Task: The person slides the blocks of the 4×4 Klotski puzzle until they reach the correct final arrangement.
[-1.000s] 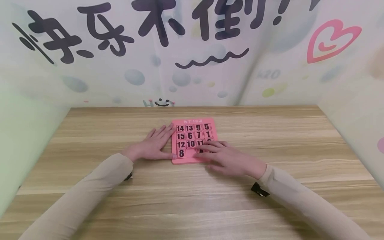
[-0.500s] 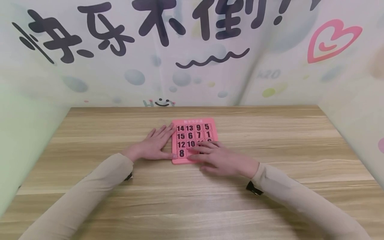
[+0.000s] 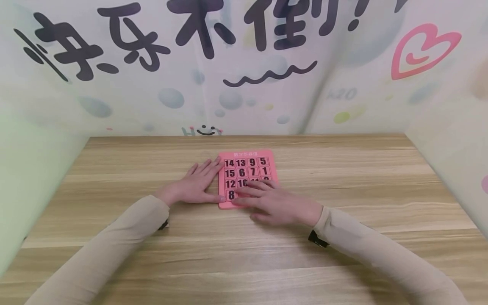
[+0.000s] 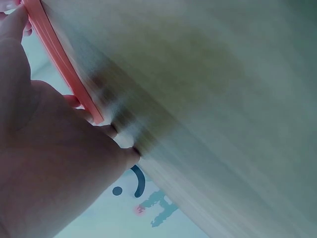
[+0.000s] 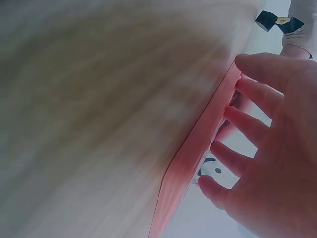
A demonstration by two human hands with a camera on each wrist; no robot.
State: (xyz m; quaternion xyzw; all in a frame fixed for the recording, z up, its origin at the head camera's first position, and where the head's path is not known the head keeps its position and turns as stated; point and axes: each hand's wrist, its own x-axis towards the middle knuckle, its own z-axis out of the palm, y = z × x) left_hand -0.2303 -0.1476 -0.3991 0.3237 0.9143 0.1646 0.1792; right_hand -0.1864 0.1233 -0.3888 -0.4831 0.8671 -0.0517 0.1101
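"Well, what came first from the near side?"

"Wood-grained counter [image 3: 244,262], then the right hand [image 3: 278,205], reaching over the near right part of the pink number board [image 3: 228,206], which lay flat toward the counter's far side. Its fingers were extended, grasping nothing, tips on the near rows; I couldn't tell which tiles they covered."

"And tile 8 [image 3: 231,195]?"

"In the near left slot, fingertips at its right side."

"The left hand [image 3: 196,184]?"

"Along the board's left edge, fingers spread and released, thumb at the near left corner. Bracing, I thought."

"Which step, then?"

"Sliding a tile along the nearest row, I judged. The next move seemed to call for a light, level push in line with the slots, the board held steady."

"Farther off?"

"The far row of tiles [image 3: 240,162] read 14, 13, 9, 5; beyond stood the printed wall [image 3: 152,101]."
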